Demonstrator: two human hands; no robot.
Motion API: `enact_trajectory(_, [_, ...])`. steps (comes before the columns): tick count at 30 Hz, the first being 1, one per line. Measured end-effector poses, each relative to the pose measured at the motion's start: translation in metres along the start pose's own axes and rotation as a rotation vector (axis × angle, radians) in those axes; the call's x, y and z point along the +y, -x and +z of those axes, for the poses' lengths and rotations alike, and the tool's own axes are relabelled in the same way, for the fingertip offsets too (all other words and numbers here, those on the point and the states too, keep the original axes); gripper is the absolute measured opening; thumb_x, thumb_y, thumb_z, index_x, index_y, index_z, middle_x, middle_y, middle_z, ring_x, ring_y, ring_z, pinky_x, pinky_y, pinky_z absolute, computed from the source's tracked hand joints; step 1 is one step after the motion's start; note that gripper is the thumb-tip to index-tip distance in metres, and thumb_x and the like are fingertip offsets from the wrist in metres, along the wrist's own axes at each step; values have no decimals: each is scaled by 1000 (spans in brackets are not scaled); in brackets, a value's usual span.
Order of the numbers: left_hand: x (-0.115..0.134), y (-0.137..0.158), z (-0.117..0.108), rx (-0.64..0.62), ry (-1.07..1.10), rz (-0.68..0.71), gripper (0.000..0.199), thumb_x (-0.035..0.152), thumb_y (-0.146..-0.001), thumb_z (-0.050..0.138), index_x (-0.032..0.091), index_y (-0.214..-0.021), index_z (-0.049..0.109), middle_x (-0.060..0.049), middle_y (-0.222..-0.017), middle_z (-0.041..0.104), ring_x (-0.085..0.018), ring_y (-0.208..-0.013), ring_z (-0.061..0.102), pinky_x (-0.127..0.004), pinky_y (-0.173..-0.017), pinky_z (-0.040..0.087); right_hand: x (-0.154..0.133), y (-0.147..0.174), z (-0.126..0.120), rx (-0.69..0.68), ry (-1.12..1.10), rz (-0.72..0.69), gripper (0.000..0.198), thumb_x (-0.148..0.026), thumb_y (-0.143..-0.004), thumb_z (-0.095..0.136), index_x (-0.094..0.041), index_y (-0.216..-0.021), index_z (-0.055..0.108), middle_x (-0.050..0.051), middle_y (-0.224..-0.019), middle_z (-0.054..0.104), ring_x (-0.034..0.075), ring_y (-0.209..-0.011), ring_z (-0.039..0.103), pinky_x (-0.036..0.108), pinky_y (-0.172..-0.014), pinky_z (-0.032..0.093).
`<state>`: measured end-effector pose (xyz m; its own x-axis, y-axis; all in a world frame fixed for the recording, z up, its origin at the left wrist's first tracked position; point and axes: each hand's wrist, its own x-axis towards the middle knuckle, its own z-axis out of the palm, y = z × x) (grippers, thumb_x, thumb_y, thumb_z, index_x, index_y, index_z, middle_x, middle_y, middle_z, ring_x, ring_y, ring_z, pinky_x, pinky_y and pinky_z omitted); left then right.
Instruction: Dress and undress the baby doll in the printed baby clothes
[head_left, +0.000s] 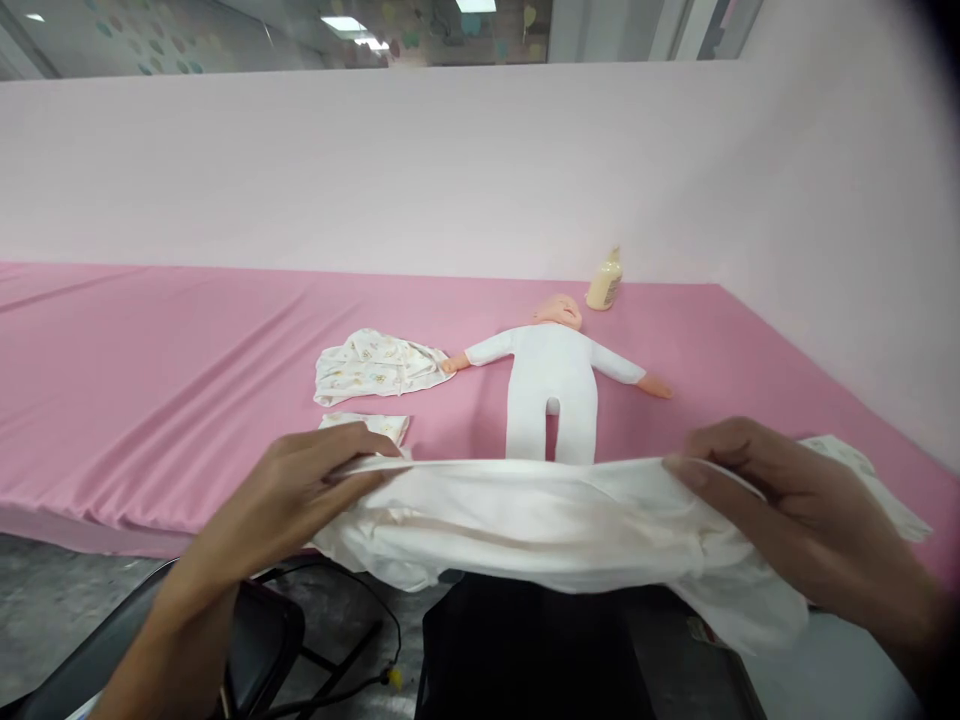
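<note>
Stretched between my hands is a white cloth garment (540,520), its upper edge pulled nearly straight and the rest hanging in folds; its exact kind does not show. My left hand (300,485) pinches its left end between thumb and fingers. At the other end, my right hand (787,510) grips the edge in the same way. Beyond the cloth a baby doll (553,375) in a white body suit lies on its back, arms spread. The garment hides the doll's lower legs.
A pink sheet (187,400) covers the table. Patterned baby clothing (375,365) touches the doll's hand, with a folded patterned cloth (371,425) nearer me. A pump bottle (605,280) stands by the wall. White fabric (862,475) lies at right; a black chair (255,630) stands at lower left.
</note>
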<state>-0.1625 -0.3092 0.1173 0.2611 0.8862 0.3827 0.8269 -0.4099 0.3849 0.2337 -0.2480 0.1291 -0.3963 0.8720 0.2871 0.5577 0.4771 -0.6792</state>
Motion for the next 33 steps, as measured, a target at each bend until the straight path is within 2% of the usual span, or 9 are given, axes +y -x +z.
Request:
enact_trajectory(5, [-23, -51, -15, 268, -133, -164, 25, 48, -88, 65, 25, -95, 71, 3, -89, 72, -11, -74, 63, -20, -64, 43, -12, -64, 22, 203, 30, -59, 25, -47, -93, 59, -23, -86, 61, 0, -76, 63, 14, -62, 52, 26, -53, 39])
enact_trajectory(10, [-86, -130, 26, 19, -82, -302, 40, 57, -92, 51, 21, -96, 68, -1, -89, 70, -15, -76, 60, -23, -67, 41, 24, -149, 63, 262, 95, -56, 22, -43, -93, 55, -22, -83, 55, 0, -70, 56, 15, -62, 47, 30, -58, 34])
enact_trajectory(14, [-129, -163, 72, -199, -218, -299, 43, 54, -95, 39, 20, -95, 65, -5, -91, 69, -20, -81, 61, -29, -71, 42, 53, -182, 83, 149, 144, 56, 23, -44, -88, 57, -22, -82, 53, 0, -70, 53, 17, -66, 47, 31, -62, 35])
enact_trajectory(17, [-139, -168, 96, -265, -312, -347, 40, 49, -96, 37, 20, -103, 64, -9, -104, 67, -25, -92, 62, -34, -78, 44, 65, -183, 83, -14, 134, 127, 35, -55, -83, 61, -22, -79, 50, 0, -77, 54, 17, -70, 47, 31, -62, 35])
enact_trajectory(20, [-131, -166, 109, -263, -291, -268, 33, 34, -92, 41, 19, -112, 63, -11, -115, 64, -28, -107, 59, -39, -92, 44, 71, -172, 71, -151, 133, 134, 49, -62, -82, 61, -22, -68, 36, -3, -70, 42, 12, -63, 36, 29, -57, 28])
enact_trajectory(23, [-112, -167, 117, -224, -14, -179, 33, 30, -88, 48, 22, -116, 64, -10, -123, 64, -26, -113, 58, -36, -97, 43, 77, -157, 56, -237, 111, 144, 56, -64, -80, 62, -21, -67, 29, -5, -66, 31, 11, -60, 25, 28, -53, 21])
enact_trajectory(26, [-90, -178, 128, -230, 353, -210, 30, 42, -88, 56, 24, -108, 68, -7, -124, 65, -24, -109, 61, -31, -89, 46, 81, -144, 47, -274, 15, 194, 53, -64, -79, 64, -22, -68, 34, -5, -66, 34, 10, -59, 27, 26, -50, 22])
enact_trajectory(30, [-76, -203, 151, -219, 621, -437, 37, 53, -86, 60, 18, -84, 69, -8, -97, 72, -23, -96, 64, -29, -85, 48, 68, -127, 47, -304, -369, 354, 37, -55, -78, 70, -21, -79, 53, -2, -71, 53, 13, -62, 47, 25, -52, 36])
enact_trajectory(33, [-76, -217, 168, -239, 799, -657, 45, 59, -85, 61, 15, -78, 66, -8, -78, 69, -23, -87, 64, -30, -83, 49, 57, -116, 50, -341, -744, 448, 36, -48, -78, 73, -22, -100, 63, 4, -87, 67, 19, -76, 62, 31, -66, 51])
